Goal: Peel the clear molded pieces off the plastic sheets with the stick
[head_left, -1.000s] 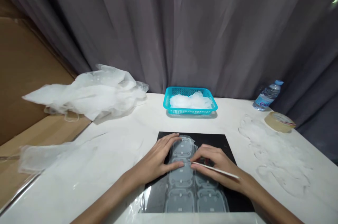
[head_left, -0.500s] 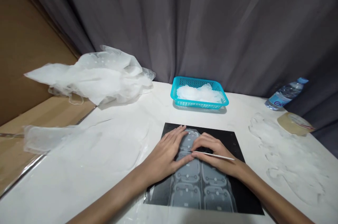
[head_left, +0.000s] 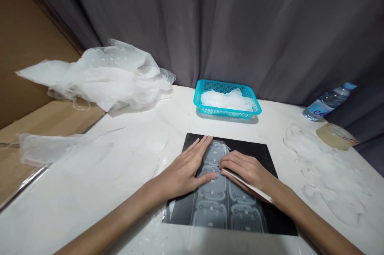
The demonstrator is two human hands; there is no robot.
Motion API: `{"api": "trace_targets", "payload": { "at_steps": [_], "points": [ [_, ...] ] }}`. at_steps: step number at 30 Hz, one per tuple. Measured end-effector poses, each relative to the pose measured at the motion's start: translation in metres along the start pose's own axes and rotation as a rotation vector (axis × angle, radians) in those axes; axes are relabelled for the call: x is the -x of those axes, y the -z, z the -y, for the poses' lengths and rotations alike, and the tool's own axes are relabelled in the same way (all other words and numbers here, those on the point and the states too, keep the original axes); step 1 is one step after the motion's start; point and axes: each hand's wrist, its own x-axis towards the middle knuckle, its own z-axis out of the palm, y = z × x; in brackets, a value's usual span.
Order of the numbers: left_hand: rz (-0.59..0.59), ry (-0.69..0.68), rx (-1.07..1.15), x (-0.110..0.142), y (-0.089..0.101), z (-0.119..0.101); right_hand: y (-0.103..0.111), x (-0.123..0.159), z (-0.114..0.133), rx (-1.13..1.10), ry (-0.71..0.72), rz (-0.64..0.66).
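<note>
A translucent sheet [head_left: 212, 189] with rows of rounded-rectangle outlines and small pale dots lies on a black mat [head_left: 277, 211]. My left hand [head_left: 186, 171] rests flat over the sheet's upper left part and the mat, fingers stretched out and thumb apart. On the sheet's right side, my right hand [head_left: 249, 169] is closed around a slim white tool [head_left: 249, 186]. The tool slants from the fingertips back toward my wrist. Its tip meets the sheet near the gap between two outlines; fingers partly hide it, and I cannot tell its exact kind.
A turquoise basket [head_left: 226, 111] with white film pieces stands at the back. Crumpled translucent sheets [head_left: 111, 79] pile up at the left, and more flat sheets [head_left: 114, 155] lie below. A water bottle [head_left: 327, 103], a tape roll [head_left: 334, 137] and thin film scraps [head_left: 327, 171] sit at the right.
My right hand has shifted slightly right and turned, and the tool now tilts more steeply. My left thumb has drawn back from the right fingertips. The whole view has moved a little.
</note>
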Motion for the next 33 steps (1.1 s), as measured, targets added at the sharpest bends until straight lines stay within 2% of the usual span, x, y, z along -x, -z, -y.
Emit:
{"api": "trace_targets", "payload": {
  "at_steps": [5, 12, 15, 17, 18, 19, 21, 23, 24, 25, 27, 31, 33],
  "points": [
    [-0.006, -0.030, 0.001, 0.000, -0.001, 0.003, -0.007, -0.002, -0.004, 0.082, 0.066, -0.069],
    [-0.024, -0.064, -0.011, -0.001, -0.003, 0.007, -0.017, -0.005, 0.006, 0.238, 0.018, 0.016],
    [-0.038, -0.076, -0.042, -0.002, -0.004, 0.010, -0.018, -0.007, 0.002, 0.166, -0.002, 0.023],
    [-0.027, -0.071, -0.076, -0.003, -0.005, 0.012, -0.008, -0.014, -0.018, 0.043, -0.160, -0.161],
    [-0.020, -0.070, -0.092, -0.004, -0.005, 0.012, 0.002, -0.018, -0.033, -0.011, -0.302, -0.340],
    [-0.015, -0.071, -0.107, -0.004, -0.006, 0.013, 0.016, -0.022, -0.050, 0.014, -0.419, -0.491],
    [-0.017, -0.077, -0.126, -0.004, -0.007, 0.014, 0.049, -0.026, -0.083, 0.069, -0.565, -0.688],
    [-0.012, -0.071, -0.125, -0.003, -0.006, 0.015, 0.082, -0.022, -0.101, 0.103, -0.664, -0.820],
    [-0.004, -0.062, -0.114, -0.003, -0.005, 0.015, 0.095, -0.018, -0.102, 0.115, -0.695, -0.853],
    [0.006, -0.050, -0.095, -0.002, -0.004, 0.015, 0.104, -0.013, -0.097, 0.117, -0.727, -0.855],
    [0.012, -0.003, -0.026, 0.000, 0.001, 0.012, 0.110, -0.001, -0.076, 0.052, -0.777, -0.763],
    [-0.044, 0.126, 0.267, 0.003, 0.013, -0.002, 0.087, 0.013, -0.020, -0.348, -0.733, -0.447],
    [-0.071, 0.109, 0.455, 0.003, 0.016, -0.013, 0.072, 0.014, -0.001, -0.575, -0.690, -0.313]
  ]
}}
